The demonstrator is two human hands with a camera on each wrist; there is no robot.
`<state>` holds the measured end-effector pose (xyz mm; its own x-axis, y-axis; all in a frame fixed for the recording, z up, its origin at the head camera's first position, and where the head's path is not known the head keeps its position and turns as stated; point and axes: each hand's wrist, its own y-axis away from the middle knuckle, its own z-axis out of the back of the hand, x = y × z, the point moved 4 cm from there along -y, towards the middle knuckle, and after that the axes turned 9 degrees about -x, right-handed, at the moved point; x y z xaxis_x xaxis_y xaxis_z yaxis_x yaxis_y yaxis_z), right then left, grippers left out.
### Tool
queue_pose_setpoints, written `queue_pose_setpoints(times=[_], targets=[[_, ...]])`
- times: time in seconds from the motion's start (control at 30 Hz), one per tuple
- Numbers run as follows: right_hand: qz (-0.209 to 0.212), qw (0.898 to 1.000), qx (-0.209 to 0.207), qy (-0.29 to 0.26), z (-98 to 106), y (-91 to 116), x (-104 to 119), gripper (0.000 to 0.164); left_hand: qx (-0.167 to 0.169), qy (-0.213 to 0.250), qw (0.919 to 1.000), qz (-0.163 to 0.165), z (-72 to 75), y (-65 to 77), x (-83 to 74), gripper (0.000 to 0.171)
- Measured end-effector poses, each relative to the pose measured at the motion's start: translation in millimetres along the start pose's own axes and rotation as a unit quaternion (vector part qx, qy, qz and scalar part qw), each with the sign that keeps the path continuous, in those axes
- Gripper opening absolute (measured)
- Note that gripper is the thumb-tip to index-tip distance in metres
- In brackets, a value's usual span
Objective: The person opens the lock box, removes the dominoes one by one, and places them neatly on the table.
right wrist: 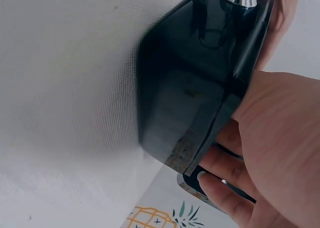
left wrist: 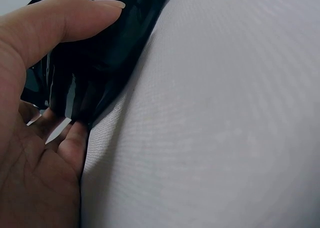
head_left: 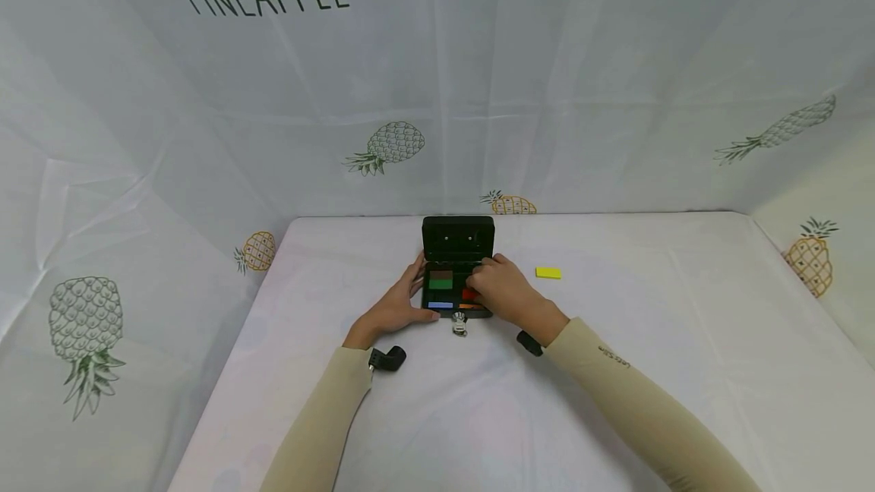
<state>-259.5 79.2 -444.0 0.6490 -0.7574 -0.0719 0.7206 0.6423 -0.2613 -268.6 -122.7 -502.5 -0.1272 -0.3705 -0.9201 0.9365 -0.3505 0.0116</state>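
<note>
A black case (head_left: 458, 238) stands on the table with its lid raised. Its front has a silver latch (head_left: 459, 323). In its left half lie a brown piece (head_left: 440, 275), a green piece (head_left: 440, 285) and a light blue piece (head_left: 440, 305); in its right half, a red piece (head_left: 469, 294) and an orange piece (head_left: 469, 306). My left hand (head_left: 398, 305) holds the case's left side, its thumb (left wrist: 95, 15) along the front wall. Over the right half bends my right hand (head_left: 503, 288), several fingers (right wrist: 225, 163) crossing the rim. What its fingertips touch inside is hidden.
A yellow rectangular piece (head_left: 548, 272) lies on the table (head_left: 615, 310) to the right of the case. Behind the table's far edge hangs a white curtain (head_left: 581, 97) printed with pineapples. Each wrist wears a small black device.
</note>
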Motion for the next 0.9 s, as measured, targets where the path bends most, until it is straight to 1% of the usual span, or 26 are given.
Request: queue_pose_setpoints(times=[0.17, 0.33, 0.57, 0.77, 0.9], targets=[[0.006, 1.000, 0.006, 0.004, -3, -2, -1, 0.013, 0.000, -0.002, 1.0000, -0.002, -0.3, -1.2, 1.6, 0.125], [0.021, 1.000, -0.010, 0.005, -1, -1, -2, 0.011, 0.001, -0.002, 1.0000, -0.001, -1.0, -2.0, 2.4, 0.125], [0.045, 0.997, -0.068, 0.002, 7, 2, -4, 0.012, -0.001, -0.005, 1.0000, -0.002, -0.8, -2.4, 2.2, 0.125], [0.068, 0.989, -0.129, 0.005, 16, 10, -8, 0.017, -0.002, -0.007, 1.0000, -0.002, -0.8, -2.4, 2.4, 0.126], [0.071, 0.986, -0.154, 0.001, 21, 17, -12, 0.022, 0.000, -0.006, 1.0000, -0.003, -0.6, -2.0, 2.4, 0.126]])
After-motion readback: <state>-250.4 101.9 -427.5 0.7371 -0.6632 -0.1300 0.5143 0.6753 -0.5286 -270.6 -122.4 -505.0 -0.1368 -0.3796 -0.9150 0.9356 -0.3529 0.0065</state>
